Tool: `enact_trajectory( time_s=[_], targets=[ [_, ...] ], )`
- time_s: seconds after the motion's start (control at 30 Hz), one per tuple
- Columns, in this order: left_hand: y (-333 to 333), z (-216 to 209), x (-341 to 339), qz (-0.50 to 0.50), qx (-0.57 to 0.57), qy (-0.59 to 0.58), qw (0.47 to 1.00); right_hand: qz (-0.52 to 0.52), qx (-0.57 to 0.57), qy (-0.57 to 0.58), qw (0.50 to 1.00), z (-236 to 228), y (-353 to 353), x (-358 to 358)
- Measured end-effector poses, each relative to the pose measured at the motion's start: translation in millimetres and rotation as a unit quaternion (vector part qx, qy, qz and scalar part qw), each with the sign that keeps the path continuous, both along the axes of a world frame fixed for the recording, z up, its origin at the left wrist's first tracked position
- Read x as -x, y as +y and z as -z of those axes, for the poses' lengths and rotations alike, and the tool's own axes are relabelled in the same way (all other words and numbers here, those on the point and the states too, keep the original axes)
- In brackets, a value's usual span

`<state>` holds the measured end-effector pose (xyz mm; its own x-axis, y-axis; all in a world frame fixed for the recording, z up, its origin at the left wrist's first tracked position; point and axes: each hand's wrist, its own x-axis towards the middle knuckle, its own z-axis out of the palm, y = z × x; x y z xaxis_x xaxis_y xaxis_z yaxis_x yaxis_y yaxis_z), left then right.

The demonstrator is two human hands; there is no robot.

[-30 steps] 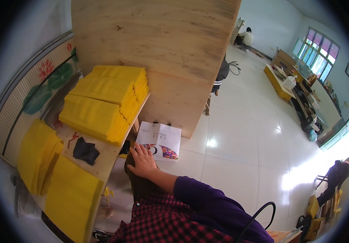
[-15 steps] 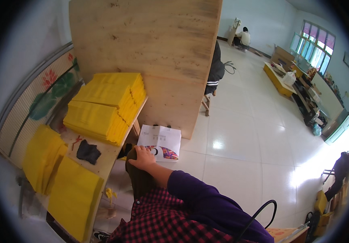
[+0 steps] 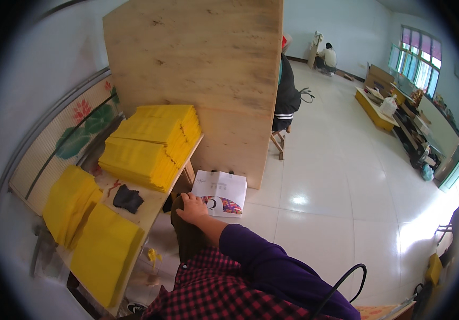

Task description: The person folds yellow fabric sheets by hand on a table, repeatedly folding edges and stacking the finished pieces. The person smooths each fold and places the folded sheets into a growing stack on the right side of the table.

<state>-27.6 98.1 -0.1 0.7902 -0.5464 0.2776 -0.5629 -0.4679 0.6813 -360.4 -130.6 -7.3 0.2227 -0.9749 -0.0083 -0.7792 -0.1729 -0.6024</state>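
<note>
My right hand [image 3: 192,208] lies flat on my bent knee [image 3: 182,229], its fingers spread over the dark brown trouser leg and holding nothing. A purple sleeve covers that arm. My left hand is out of view. To the left of the knee stands a table [image 3: 161,212] bearing yellow cloth-like sheets. A tall stack [image 3: 149,130] sits at its far end; a leaning bundle [image 3: 72,205] and a flat pile [image 3: 104,250] lie nearer. Between them rests a crumpled black cloth [image 3: 128,199]. Just beyond my hand, a white printed sheet [image 3: 221,186] with a colourful picture lies low by the panel.
A tall wooden panel [image 3: 197,69] rises behind the table. Past it, a person in a dark jacket [image 3: 287,93] is partly hidden. Another person [image 3: 327,58] crouches by the far wall. Low yellow-edged furniture [image 3: 376,112] with clutter lines the right side. A black cable [image 3: 364,272] loops near my sleeve.
The view has shifted slightly, so the table, stacks and panel sit a little further right and lower. A bit more of the person behind the panel shows. My right hand stays on the knee.
</note>
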Motion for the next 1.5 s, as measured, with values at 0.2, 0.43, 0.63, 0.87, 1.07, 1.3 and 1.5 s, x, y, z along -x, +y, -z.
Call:
enact_trajectory(
  time_s=[0.2,0.43,0.63,0.87,1.07,1.3,1.5],
  targets=[
    [13,0,-1,0.007,-0.019,0.005,1.000,-0.021,0.033,0.006,0.999,-3,13,-10],
    [28,-3,-6,0.012,-0.060,0.011,0.998,-0.064,0.110,0.019,0.992,-12,30,-22],
    [63,-1,-26,-0.001,-0.137,0.021,0.990,-0.107,0.055,0.053,0.991,2,46,-30],
    [160,7,-72,-0.034,-0.289,0.074,0.954,-0.115,0.072,0.068,0.988,14,53,-36],
    [200,14,-87,-0.059,-0.378,0.113,0.917,-0.113,0.086,0.061,0.988,29,48,-28],
    [229,16,-63,-0.083,-0.422,0.125,0.894,-0.129,0.070,0.011,0.989,38,37,-17],
    [223,12,-31,-0.114,-0.377,0.016,0.919,-0.142,0.093,0.042,0.985,39,30,-12]
  ],
)
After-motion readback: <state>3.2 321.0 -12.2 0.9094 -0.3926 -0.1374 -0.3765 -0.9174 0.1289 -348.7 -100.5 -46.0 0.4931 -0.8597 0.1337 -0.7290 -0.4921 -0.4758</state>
